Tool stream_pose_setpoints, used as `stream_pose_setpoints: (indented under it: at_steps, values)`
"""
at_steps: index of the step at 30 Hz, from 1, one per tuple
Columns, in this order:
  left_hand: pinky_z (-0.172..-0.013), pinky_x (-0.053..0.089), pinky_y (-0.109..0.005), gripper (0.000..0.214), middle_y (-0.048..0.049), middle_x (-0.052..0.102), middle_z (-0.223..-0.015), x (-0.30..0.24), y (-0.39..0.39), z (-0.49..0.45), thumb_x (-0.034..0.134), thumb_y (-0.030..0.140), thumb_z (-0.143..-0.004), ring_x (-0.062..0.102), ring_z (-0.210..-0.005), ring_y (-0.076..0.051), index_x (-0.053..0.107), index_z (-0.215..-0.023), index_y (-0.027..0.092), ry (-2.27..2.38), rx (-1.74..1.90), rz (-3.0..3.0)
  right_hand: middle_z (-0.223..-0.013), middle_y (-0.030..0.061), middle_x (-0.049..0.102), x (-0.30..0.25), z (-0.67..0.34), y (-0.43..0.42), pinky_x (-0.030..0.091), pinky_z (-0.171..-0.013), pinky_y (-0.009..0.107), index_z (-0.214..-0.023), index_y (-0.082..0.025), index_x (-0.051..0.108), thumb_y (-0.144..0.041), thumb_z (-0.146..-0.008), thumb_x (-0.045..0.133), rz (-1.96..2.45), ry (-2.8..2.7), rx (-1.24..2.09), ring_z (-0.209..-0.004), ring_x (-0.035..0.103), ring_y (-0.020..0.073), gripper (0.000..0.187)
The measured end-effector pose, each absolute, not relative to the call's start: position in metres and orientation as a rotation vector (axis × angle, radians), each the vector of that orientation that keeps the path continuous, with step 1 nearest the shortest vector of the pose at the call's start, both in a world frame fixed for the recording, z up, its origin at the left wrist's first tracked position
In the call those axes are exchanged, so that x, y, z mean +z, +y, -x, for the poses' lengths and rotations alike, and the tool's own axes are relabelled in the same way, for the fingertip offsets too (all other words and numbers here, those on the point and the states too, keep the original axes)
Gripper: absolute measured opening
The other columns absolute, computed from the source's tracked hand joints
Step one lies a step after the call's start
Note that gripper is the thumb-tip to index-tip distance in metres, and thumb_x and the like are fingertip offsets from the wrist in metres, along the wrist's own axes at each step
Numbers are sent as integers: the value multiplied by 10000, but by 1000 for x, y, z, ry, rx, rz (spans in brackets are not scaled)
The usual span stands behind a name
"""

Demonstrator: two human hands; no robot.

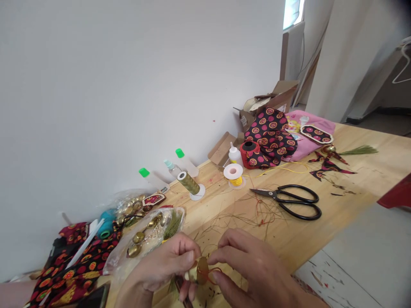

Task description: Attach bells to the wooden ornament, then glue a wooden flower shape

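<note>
My left hand (pixel 170 261) is closed around a small brass bell (pixel 201 271), its open mouth turned to the right. A thin red cord (pixel 213 273) loops out of the bell's mouth. My right hand (pixel 248 269) is curled close beside it, the thumb tip against the cord and the index fingertip near the bell's rim. Below my left fingers, a narrow dark strip and some green strands show in part. A green tassel (pixel 172 224) with a yellow binding lies just behind the left hand. Black-handled scissors (pixel 298 203) rest beyond the right hand, blades pointing left.
Thread scraps (pixel 253 209) litter the wooden table (pixel 353 188). Toward the wall stand a yellow cord spool (pixel 236 175), an olive thread cone (pixel 189 183) and a white glue bottle (pixel 235 154). A plastic bag (pixel 125 256) with brass bells lies left. Patterned cloth (pixel 269 137) is piled at the back right.
</note>
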State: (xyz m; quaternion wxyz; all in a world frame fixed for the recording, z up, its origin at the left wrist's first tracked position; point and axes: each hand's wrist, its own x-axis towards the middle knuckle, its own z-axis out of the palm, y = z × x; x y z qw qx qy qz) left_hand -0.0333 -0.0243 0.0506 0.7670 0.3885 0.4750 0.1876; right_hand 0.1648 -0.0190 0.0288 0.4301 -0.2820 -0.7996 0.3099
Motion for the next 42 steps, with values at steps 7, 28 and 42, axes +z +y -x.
stream_pose_setpoints:
  at_steps: [7,28,42]
  values:
    - [-260,310,-134,409,-13,548,-413,46,-26,33,637,498,-579,500,-317,-87,552,-572,98,1048,444,-806,-648,25,539,21,-167,-21,362,-443,191,-725,-178,590,-167,-657,537,663,-1998,552,-574,471,119,87]
    - [-258,287,-128,421,-25,566,-435,45,-27,31,633,513,-572,488,-311,-76,540,-557,102,1101,437,-804,-491,-7,461,30,-153,-25,234,-386,227,-480,-177,457,-144,-687,434,695,-2002,143,-453,372,97,210]
    - [-277,284,-121,435,56,440,-369,47,-30,26,611,522,-587,497,-327,-75,442,-498,131,1225,436,-773,-490,6,440,26,-144,-21,229,-417,227,-474,-162,456,-107,-573,442,778,-1969,139,-481,355,110,114]
